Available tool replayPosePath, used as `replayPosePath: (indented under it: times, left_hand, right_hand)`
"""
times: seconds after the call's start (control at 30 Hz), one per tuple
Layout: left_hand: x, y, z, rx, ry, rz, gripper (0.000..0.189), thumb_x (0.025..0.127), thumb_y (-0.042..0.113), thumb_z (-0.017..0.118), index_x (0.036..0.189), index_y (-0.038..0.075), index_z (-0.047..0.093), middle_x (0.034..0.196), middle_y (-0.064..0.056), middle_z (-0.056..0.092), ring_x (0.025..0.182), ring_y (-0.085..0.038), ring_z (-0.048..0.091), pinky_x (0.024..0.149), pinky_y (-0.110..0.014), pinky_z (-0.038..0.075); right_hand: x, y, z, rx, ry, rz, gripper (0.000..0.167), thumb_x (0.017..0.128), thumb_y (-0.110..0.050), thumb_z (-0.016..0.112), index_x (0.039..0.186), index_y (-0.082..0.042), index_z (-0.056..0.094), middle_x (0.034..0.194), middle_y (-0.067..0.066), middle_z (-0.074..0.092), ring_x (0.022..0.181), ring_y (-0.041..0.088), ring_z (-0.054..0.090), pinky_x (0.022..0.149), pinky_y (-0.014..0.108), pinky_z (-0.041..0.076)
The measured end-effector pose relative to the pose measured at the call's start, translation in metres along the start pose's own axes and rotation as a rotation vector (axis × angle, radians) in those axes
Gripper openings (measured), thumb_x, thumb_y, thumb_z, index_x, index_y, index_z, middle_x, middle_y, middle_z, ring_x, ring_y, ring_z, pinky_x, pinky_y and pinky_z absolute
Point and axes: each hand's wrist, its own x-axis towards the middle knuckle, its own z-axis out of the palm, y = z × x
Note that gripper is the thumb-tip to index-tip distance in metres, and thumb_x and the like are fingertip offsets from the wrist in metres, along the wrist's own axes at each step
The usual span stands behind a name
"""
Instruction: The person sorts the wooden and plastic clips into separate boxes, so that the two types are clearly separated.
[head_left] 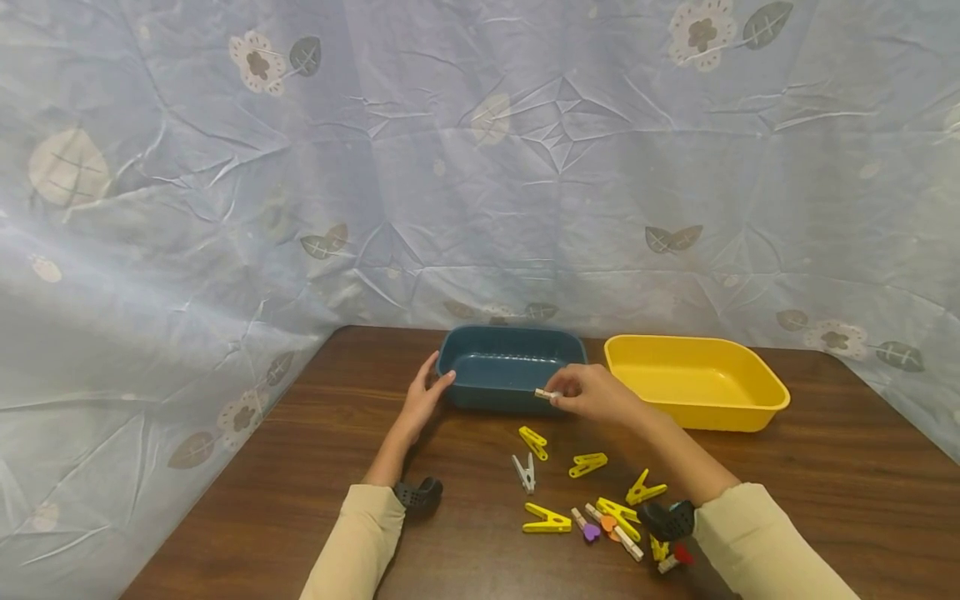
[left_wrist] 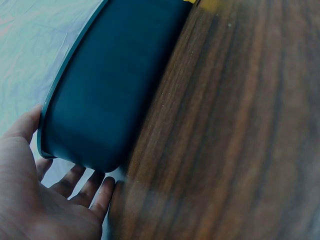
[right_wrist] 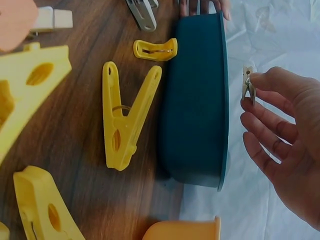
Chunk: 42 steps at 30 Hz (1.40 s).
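Observation:
A dark blue tub (head_left: pixel 517 400) stands at the back of the table. My left hand (head_left: pixel 423 398) rests at its left end, thumb by the rim; in the left wrist view the fairly straight fingers (left_wrist: pixel 90 187) touch the end wall. Between thumb and fingertips, my right hand (head_left: pixel 596 393) pinches a small wooden clothespin (right_wrist: pixel 248 85) above the tub's front right rim. Nearer me lie several yellow plastic clothespins (head_left: pixel 547 519), a grey clothespin (head_left: pixel 525 473) and wooden clothespins with purple (head_left: pixel 591 532), orange and red hearts.
A yellow tub (head_left: pixel 712 417) stands to the right of the blue one. Behind the brown wooden table (head_left: pixel 300 500) hangs a pale patterned curtain (head_left: pixel 480 208). The loose clothespins lie between my forearms, several close under the right wrist.

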Motion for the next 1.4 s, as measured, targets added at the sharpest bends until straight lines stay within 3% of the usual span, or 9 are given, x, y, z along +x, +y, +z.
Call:
replayPosePath:
  times: [0.23, 0.53, 0.77, 1.2, 1.4]
  left_hand:
    - [0.007, -0.013, 0.002, 0.015, 0.019, 0.008, 0.067, 0.092, 0.035, 0.056, 0.146, 0.012, 0.024, 0.142, -0.023, 0.029, 0.126, -0.039, 0.031, 0.099, -0.051, 0.028]
    - [0.006, -0.012, 0.002, 0.025, 0.029, -0.002, 0.067, 0.090, 0.035, 0.057, 0.145, 0.014, 0.026, 0.143, -0.021, 0.028, 0.127, -0.038, 0.031, 0.100, -0.050, 0.028]
    - [0.007, -0.014, 0.002, 0.017, 0.039, 0.005, 0.067, 0.090, 0.035, 0.059, 0.145, 0.013, 0.027, 0.138, -0.023, 0.034, 0.124, -0.037, 0.035, 0.098, -0.049, 0.031]
    - [0.008, -0.015, 0.002, 0.018, 0.034, 0.013, 0.068, 0.089, 0.036, 0.059, 0.145, 0.012, 0.028, 0.141, -0.020, 0.032, 0.125, -0.037, 0.033, 0.099, -0.050, 0.030]
    - [0.009, -0.016, 0.002, 0.011, 0.032, 0.008, 0.067, 0.090, 0.035, 0.059, 0.145, 0.014, 0.028, 0.143, -0.019, 0.029, 0.127, -0.037, 0.031, 0.100, -0.050, 0.027]
  right_hand:
    - [0.004, 0.008, 0.000, -0.004, 0.003, 0.053, 0.014, 0.084, -0.015, 0.067, 0.097, -0.009, 0.068, 0.077, -0.008, 0.057, 0.071, 0.011, 0.053, 0.064, 0.030, 0.046]
    - [0.009, 0.016, -0.002, -0.024, 0.045, 0.036, 0.012, 0.083, -0.013, 0.067, 0.093, -0.008, 0.069, 0.077, -0.005, 0.058, 0.069, 0.013, 0.052, 0.061, 0.030, 0.045]
    - [0.013, 0.022, -0.001, -0.009, 0.075, 0.073, 0.013, 0.082, -0.012, 0.067, 0.094, -0.006, 0.069, 0.079, -0.003, 0.059, 0.070, 0.014, 0.052, 0.062, 0.030, 0.045]
    - [0.020, 0.037, 0.009, 0.015, 0.180, 0.128, 0.015, 0.083, -0.012, 0.066, 0.094, -0.003, 0.068, 0.082, 0.004, 0.062, 0.074, 0.020, 0.057, 0.064, 0.036, 0.047]
    - [0.023, 0.041, 0.015, 0.050, 0.187, 0.175, 0.016, 0.085, -0.013, 0.065, 0.096, -0.003, 0.068, 0.086, 0.007, 0.063, 0.079, 0.023, 0.059, 0.067, 0.037, 0.049]
